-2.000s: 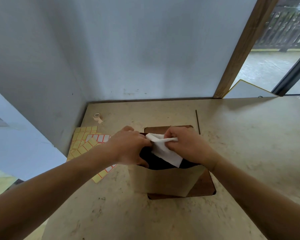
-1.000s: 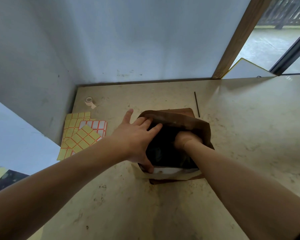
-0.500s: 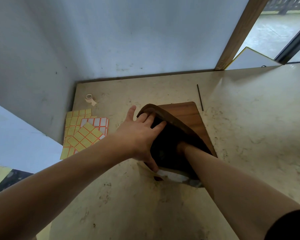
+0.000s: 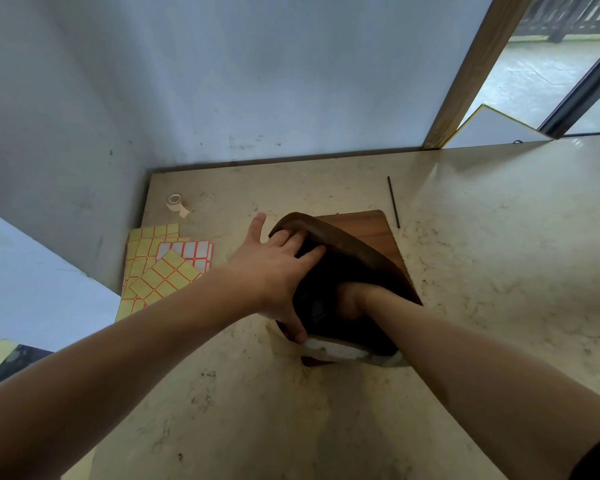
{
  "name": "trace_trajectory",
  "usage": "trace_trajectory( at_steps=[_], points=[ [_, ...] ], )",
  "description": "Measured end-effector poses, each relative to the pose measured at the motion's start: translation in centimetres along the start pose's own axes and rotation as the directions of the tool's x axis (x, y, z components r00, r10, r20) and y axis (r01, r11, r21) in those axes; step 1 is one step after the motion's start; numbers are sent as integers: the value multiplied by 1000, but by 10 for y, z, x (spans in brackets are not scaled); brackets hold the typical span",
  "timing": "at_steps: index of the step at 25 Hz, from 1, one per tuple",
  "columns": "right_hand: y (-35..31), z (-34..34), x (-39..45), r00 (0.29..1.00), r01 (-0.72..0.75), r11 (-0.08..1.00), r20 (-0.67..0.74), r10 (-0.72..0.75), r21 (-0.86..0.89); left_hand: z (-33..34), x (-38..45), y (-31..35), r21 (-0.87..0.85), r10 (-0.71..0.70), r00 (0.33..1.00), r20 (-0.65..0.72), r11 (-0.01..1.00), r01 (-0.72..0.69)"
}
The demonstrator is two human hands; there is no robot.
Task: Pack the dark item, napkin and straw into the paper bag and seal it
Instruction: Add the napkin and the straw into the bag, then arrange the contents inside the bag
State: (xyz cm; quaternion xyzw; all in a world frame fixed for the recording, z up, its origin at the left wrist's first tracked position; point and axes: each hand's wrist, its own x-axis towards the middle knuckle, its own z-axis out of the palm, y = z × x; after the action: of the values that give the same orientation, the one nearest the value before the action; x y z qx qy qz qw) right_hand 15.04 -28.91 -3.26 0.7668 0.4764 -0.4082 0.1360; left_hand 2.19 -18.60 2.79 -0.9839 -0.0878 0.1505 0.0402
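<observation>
The brown paper bag (image 4: pixel 354 251) stands open on a wooden board (image 4: pixel 378 226) in the middle of the table. My left hand (image 4: pixel 274 271) grips the bag's left rim, fingers over the edge and thumb low on the outside. My right hand (image 4: pixel 349 301) is sunk into the bag past the wrist, its fingers hidden. A strip of white napkin (image 4: pixel 340 351) shows at the near edge of the bag's mouth. The inside is too dark to pick out the dark item. The thin black straw (image 4: pixel 393 202) lies on the table beyond the board, to the right.
Sheets of yellow and white sticker labels (image 4: pixel 163 268) lie left of the bag by the wall. A small roll of tape (image 4: pixel 175 202) sits in the back left corner. Grey walls close the back and left; the beige table (image 4: pixel 499 271) stretches to the right.
My right hand went from holding the napkin at the bag's mouth to deep inside the bag. My left hand shifted to the rim. The bag's mouth now tilts toward me.
</observation>
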Motion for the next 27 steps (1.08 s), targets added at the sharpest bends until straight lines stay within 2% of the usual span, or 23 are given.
trace_trajectory(
  at_steps=[6, 9, 12, 14, 16, 18, 20, 23, 27],
  points=[
    [5, -34, -55, 962, 110, 994, -253, -104, 10, -6, 6, -1, -10, 9, 999, 31, 1000, -9],
    [21, -58, -89, 878, 261, 965, -406, -253, -38, -6, 13, 3, 3, 40, 999, 19, 999, -40],
    [41, -82, -106, 807, 365, 924, -533, -254, 112, -12, 22, 8, 18, 43, 999, 17, 999, -43],
    [62, -93, -104, 724, 397, 887, -674, -147, 234, -14, 27, 12, 26, 45, 999, 2, 999, -45],
    [89, -98, -90, 619, 369, 869, -785, 35, 330, -14, 29, 15, 29, 57, 998, -8, 998, -56],
    [120, -98, -65, 567, 294, 833, -787, 242, 468, -11, 28, 16, 29, 66, 998, -5, 997, -66],
    [151, -93, -32, 557, 156, 815, -731, 393, 558, -9, 27, 15, 35, 66, 998, 0, 997, -66],
    [182, -83, 17, 576, -67, 815, -645, 503, 575, -10, 31, 14, 42, 75, 997, 14, 996, -76],
    [194, -71, 73, 576, -197, 790, -583, 572, 580, -9, 37, 10, 60, 90, 996, 6, 994, -90]
  ],
)
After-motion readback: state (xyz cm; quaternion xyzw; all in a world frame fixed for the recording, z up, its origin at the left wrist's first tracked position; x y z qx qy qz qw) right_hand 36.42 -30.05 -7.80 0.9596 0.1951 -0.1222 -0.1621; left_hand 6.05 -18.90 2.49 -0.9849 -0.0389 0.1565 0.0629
